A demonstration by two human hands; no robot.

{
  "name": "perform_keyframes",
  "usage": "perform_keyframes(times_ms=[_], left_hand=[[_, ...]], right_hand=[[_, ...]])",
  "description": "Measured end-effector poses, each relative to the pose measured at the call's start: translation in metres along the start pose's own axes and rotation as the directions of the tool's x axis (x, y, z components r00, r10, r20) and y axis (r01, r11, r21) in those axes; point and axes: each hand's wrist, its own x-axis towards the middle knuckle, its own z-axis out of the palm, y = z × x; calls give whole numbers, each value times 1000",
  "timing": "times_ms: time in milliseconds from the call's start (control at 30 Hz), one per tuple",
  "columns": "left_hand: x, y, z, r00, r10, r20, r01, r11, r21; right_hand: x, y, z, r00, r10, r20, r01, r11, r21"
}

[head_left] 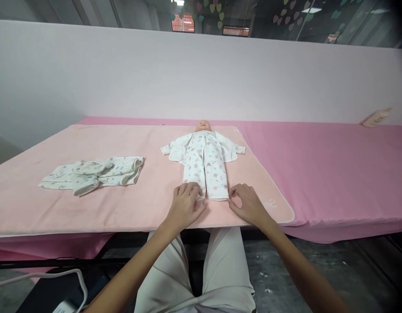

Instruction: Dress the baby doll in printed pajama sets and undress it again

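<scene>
A baby doll lies on its back, with only its head showing above the clothes. White patterned baby pants are spread flat over a white baby top, whose sleeves reach out to both sides. At the near end of the left pant leg, my left hand rests with curved fingers over the cuff and thumb apart. My right hand touches or nearly touches the outer corner of the right cuff, a gap showing between its thumb and fingers. Both hands appear open.
Folded white patterned baby clothes lie to the left on the peach mat. Pink cloth covers the table at the right. A cream bottle leans by the white wall. A white cable hangs below the table's left side.
</scene>
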Motion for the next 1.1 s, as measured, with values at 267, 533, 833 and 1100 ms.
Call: perform_keyframes(times_ms=[267,533,833,1100], left_hand=[[71,-119,2,990,-129,-61,129,992,-2],[135,-165,40,989,42,139,-27,993,-111],[137,-172,31,976,61,209,-45,996,-80],[132,-169,15,967,120,227,-113,993,-46]], right_hand=[[94,55,-1,999,-36,-19,36,999,19],[186,112,51,938,-298,176,309,950,-37],[176,114,51,952,-218,214,216,976,32],[173,119,42,960,-185,208,205,976,-78]])
